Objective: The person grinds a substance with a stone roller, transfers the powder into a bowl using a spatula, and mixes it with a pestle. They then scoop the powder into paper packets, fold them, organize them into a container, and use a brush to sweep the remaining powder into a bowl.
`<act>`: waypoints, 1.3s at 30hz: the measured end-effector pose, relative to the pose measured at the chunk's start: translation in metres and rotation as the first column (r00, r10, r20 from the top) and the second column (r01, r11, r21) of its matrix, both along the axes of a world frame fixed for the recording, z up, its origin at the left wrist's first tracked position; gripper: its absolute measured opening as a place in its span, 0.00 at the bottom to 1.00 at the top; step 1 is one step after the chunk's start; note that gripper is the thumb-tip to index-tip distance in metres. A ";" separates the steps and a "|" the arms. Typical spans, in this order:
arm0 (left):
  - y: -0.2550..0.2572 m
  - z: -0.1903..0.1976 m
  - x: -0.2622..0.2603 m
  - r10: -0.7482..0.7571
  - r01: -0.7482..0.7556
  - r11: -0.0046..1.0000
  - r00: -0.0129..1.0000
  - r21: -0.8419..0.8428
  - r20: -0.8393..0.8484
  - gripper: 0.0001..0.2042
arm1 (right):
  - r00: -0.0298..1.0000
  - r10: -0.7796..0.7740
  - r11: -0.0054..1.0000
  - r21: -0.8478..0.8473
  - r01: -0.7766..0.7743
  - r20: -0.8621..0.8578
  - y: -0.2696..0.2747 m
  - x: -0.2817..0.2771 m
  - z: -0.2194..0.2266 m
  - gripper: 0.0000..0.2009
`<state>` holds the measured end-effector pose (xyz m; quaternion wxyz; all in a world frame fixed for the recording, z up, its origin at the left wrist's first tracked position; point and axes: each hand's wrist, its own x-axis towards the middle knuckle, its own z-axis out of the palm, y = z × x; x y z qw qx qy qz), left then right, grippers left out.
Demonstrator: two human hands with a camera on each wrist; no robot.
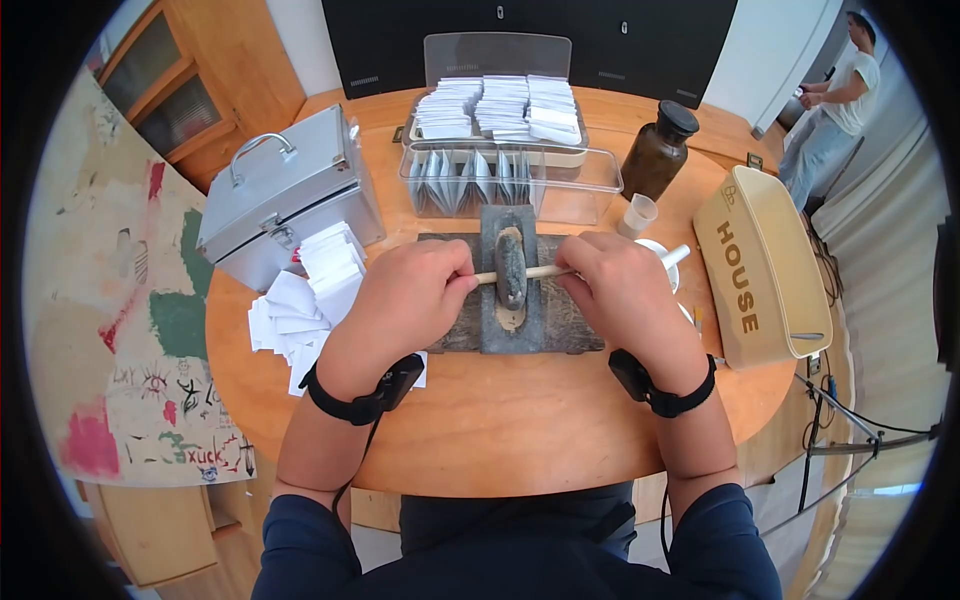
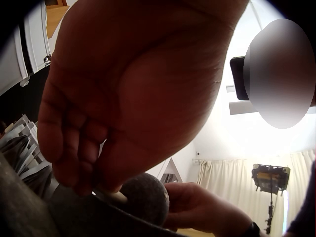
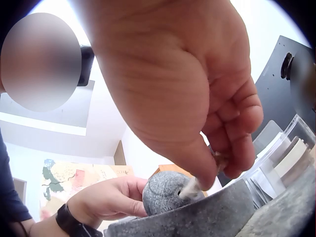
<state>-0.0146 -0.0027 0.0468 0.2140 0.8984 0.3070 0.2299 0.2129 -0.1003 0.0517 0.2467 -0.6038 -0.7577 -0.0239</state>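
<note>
Head view, landmark: a dark stone trough (image 1: pixel 520 292) is seen at the middle of the round wooden tabletop (image 1: pixel 500 430), with a grey stone wheel (image 1: pixel 511 266) standing in its groove.
Head view, axle: a wooden rod (image 1: pixel 545 271) is passed through the stone wheel and juts out on both sides.
Head view, left hand (image 1: pixel 405 300): it is clenched round the rod end left of the stone wheel, fingers curled under.
Head view, right hand (image 1: pixel 622 290): it is closed round the rod right of the stone wheel; the rod's far end shows beyond it.
Head view only, surroundings: behind the stone trough a clear plastic box (image 1: pixel 510 180) of folded papers is seen, and behind that a tray of white packets (image 1: pixel 497 108); left of the trough lie a metal case (image 1: pixel 285 195) and loose white papers (image 1: pixel 305 300); right of it stand a brown glass jar (image 1: pixel 657 150), a small white cup (image 1: pixel 639 215) and a beige box marked HOUSE (image 1: pixel 760 265). A person stands in the far right corner of the room.
Left wrist view: the palm is shown from below, fingers curled over the rod beside the rounded stone wheel (image 2: pixel 145 197); the other hand (image 2: pixel 197 210) is seen beyond it, and a curtained wall behind.
Right wrist view: thumb and fingers are seen pinching the rod (image 3: pixel 192 187) where it enters the stone wheel (image 3: pixel 165 192); the trough rim (image 3: pixel 217 212) runs beneath, a detail hidden from above.
</note>
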 end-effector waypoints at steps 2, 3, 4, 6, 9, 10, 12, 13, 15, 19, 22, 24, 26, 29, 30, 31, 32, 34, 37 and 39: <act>0.000 0.000 0.000 -0.001 0.001 1.000 1.000 0.006 0.002 0.06 | 1.000 0.009 1.000 -0.004 -0.009 0.009 0.001 0.001 -0.001 0.09; 0.000 0.000 -0.001 -0.004 0.004 1.000 1.000 0.012 0.003 0.06 | 0.999 0.012 1.000 0.006 -0.012 -0.035 0.001 0.001 -0.001 0.09; 0.000 0.000 -0.001 -0.003 0.002 1.000 1.000 0.011 0.003 0.06 | 0.997 0.015 1.000 0.016 -0.013 -0.078 0.001 0.001 -0.001 0.08; 0.001 -0.001 -0.001 -0.005 0.005 1.000 1.000 0.014 -0.006 0.06 | 0.990 -0.013 1.000 -0.007 0.012 -0.143 0.000 -0.002 0.000 0.07; 0.001 -0.001 0.000 -0.008 0.009 1.000 1.000 0.023 -0.008 0.06 | 0.971 -0.047 0.998 -0.045 0.037 -0.236 -0.001 -0.004 0.007 0.05; 0.001 0.000 0.000 -0.007 0.007 1.000 1.000 0.023 -0.008 0.06 | 0.963 -0.051 0.998 -0.059 0.037 -0.266 0.000 -0.004 0.009 0.04; 0.000 0.001 0.000 -0.002 0.002 1.000 1.000 0.011 -0.008 0.06 | 0.971 -0.013 0.997 -0.072 -0.004 -0.237 0.002 0.001 0.005 0.04; 0.000 0.001 0.000 0.000 0.001 1.000 1.000 0.010 -0.008 0.06 | 0.978 0.023 0.996 -0.084 -0.041 -0.208 0.002 0.004 0.004 0.04; 0.000 0.001 0.000 -0.006 0.007 1.000 1.000 0.017 -0.018 0.06 | 0.971 0.012 0.989 -0.141 -0.047 -0.239 -0.002 0.006 0.009 0.06; 0.001 0.000 0.000 -0.013 0.013 1.000 1.000 0.015 -0.012 0.06 | 0.985 0.018 0.987 -0.156 -0.044 -0.170 -0.004 0.008 0.010 0.10; 0.001 0.000 0.000 -0.007 0.007 1.000 1.000 0.012 -0.008 0.06 | 0.975 0.063 0.989 -0.114 -0.089 -0.215 0.001 0.012 0.004 0.09; 0.001 0.000 0.000 -0.006 0.006 1.000 1.000 0.011 -0.007 0.06 | 0.970 0.088 0.993 -0.057 -0.103 -0.228 0.001 0.012 0.001 0.10; 0.001 0.001 0.000 -0.004 0.004 1.000 1.000 0.008 -0.012 0.06 | 0.964 0.114 0.993 0.000 -0.118 -0.239 0.002 0.012 0.002 0.10; 0.001 0.000 0.000 -0.005 0.005 1.000 1.000 0.007 -0.013 0.06 | 0.965 0.059 0.979 -0.172 -0.105 -0.257 0.002 0.014 0.004 0.10; 0.002 0.000 0.000 -0.007 0.007 1.000 1.000 0.011 -0.009 0.06 | 0.955 0.045 0.974 -0.198 -0.107 -0.295 0.002 0.015 0.002 0.11; 0.001 0.000 0.000 -0.007 0.007 1.000 1.000 0.010 -0.009 0.06 | 0.943 0.029 0.969 -0.223 -0.109 -0.331 0.002 0.016 0.001 0.11; 0.001 0.001 0.000 -0.008 0.008 1.000 1.000 0.006 -0.009 0.06 | 0.943 0.029 0.969 -0.223 -0.108 -0.331 0.001 0.014 0.003 0.11; 0.001 0.000 0.000 -0.007 0.007 1.000 1.000 0.000 -0.009 0.06 | 0.880 -0.081 0.959 -0.276 -0.059 -0.468 -0.001 0.010 0.009 0.13; 0.002 -0.001 0.000 -0.017 0.017 1.000 1.000 0.001 0.002 0.06 | 0.923 0.039 0.957 -0.250 -0.144 -0.382 -0.001 0.016 0.008 0.14; 0.002 -0.001 0.000 -0.015 0.015 1.000 1.000 -0.003 -0.009 0.06 | 0.931 0.054 0.961 -0.236 -0.147 -0.362 -0.001 0.014 0.008 0.14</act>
